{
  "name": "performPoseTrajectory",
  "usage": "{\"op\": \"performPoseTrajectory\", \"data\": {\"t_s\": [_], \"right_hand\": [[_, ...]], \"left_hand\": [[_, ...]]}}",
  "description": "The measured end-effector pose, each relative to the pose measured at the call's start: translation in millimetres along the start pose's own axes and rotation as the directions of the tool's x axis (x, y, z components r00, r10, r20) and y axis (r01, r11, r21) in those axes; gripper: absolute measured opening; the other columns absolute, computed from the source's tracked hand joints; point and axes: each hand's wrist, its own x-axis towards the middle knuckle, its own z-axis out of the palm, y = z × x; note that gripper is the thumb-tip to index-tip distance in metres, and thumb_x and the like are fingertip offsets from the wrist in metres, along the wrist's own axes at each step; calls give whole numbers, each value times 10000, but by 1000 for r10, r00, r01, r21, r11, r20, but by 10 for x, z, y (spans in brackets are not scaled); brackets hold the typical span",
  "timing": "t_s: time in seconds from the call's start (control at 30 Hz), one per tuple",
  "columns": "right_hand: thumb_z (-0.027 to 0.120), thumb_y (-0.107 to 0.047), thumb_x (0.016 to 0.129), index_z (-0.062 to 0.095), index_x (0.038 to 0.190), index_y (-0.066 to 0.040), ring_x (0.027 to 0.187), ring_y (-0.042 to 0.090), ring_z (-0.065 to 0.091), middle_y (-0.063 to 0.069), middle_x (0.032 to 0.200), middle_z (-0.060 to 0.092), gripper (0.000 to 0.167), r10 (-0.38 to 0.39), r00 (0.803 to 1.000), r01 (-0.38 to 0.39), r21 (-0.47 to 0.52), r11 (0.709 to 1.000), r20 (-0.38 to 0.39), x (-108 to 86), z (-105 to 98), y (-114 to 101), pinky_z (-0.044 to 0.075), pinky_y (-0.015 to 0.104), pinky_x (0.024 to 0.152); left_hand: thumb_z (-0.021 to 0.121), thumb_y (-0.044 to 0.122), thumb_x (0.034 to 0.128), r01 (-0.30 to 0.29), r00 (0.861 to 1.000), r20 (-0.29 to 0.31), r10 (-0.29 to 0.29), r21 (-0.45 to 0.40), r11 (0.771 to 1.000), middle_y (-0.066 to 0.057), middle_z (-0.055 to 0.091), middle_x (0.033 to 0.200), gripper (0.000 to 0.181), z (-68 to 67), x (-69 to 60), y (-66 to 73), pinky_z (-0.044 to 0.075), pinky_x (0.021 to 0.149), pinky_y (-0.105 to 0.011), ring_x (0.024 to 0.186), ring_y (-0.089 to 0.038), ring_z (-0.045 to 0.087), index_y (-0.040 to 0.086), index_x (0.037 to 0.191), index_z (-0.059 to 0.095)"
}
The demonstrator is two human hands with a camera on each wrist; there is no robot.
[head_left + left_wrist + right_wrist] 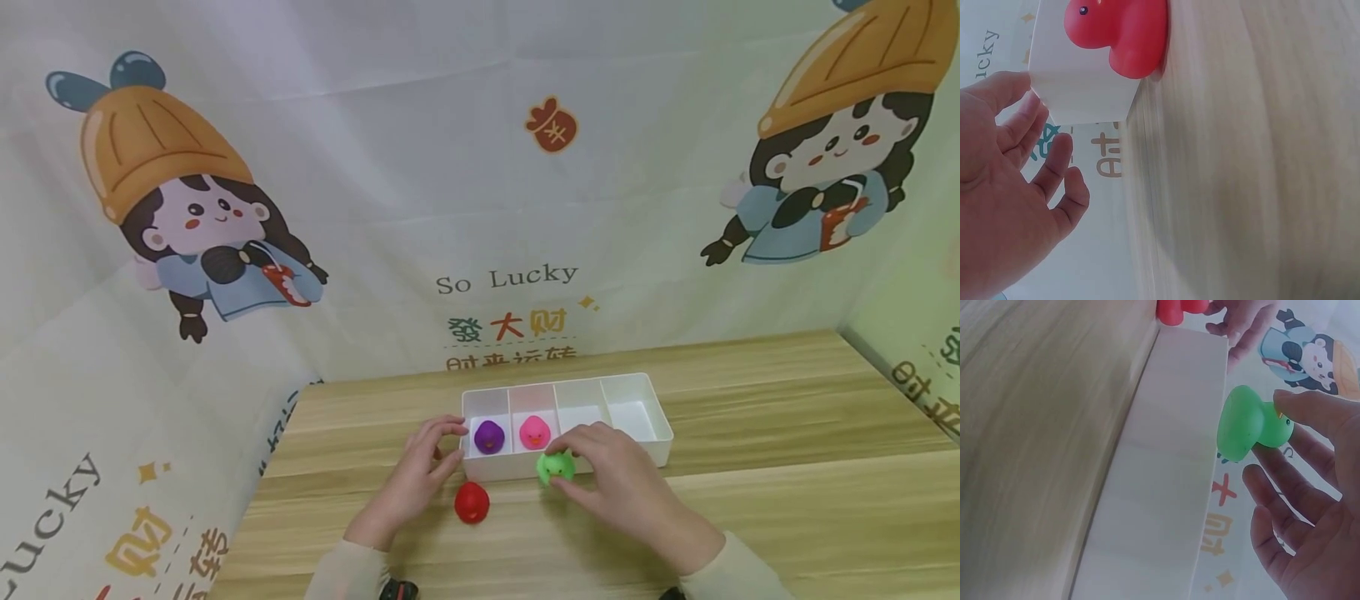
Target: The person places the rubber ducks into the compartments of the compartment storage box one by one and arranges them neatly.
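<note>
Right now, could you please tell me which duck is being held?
The green duck, held by the right hand; the purple duck and pink duck sit in the tray, the red duck on the table.

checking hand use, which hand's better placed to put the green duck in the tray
Probably the right hand: it pinches the green duck near the empty compartments of the tray; the left hand is at the left end.

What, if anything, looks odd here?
Nothing looks damaged, but the red toy duck stands out: it sits loose on the tabletop, outside the white divided box that holds the purple duck and pink duck.
</note>
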Motion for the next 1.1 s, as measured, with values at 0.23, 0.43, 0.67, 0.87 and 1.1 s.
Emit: {"op": "performPoseTrajectory", "data": {"t_s": [0.23,0.43,0.67,0.87,1.1], "right_hand": [[918,-254,775,732,1040,-222,898,99,670,-122,1011,751,326,29,1000,-29,-11,1000,-9,11,-39,21,563,296,805],[915,-230,779,734,1036,-235,892,116,672,-136,1007,745,315,47,999,-47,-4,999,-23,8,-49,38,551,303,797],[912,-199,780,743,1047,-202,890,135,679,-109,1016,753,316,37,997,-38,-2,999,-67,12,-85,100,557,330,803],[904,-206,789,742,1062,-184,891,159,694,-95,1017,758,317,43,996,-45,-21,999,-74,46,-117,147,558,353,805],[903,-205,790,746,1061,-181,889,153,689,-81,1023,764,315,61,996,-64,-40,997,-67,92,-144,198,556,365,804]], "left_hand": [[640,44,998,24,1000,12,-24,-4,1000,-95,553,1477,270,6,20,2,460,945,-356,1147,-327,511,64,1268,638],[644,32,994,21,1000,14,-21,2,1000,-84,563,1463,261,0,22,12,465,948,-366,1153,-298,503,54,1254,642],[640,40,996,-12,1000,9,12,0,1000,-124,561,1457,257,3,-1,-2,464,921,-342,1126,-341,511,40,1253,635],[646,45,996,15,1000,14,-15,7,1000,-101,559,1465,258,-2,1,6,458,930,-318,1141,-303,509,61,1253,640],[649,48,993,-12,1000,6,12,7,1000,-112,567,1449,256,-10,0,14,464,911,-318,1105,-297,514,44,1248,640]]}}
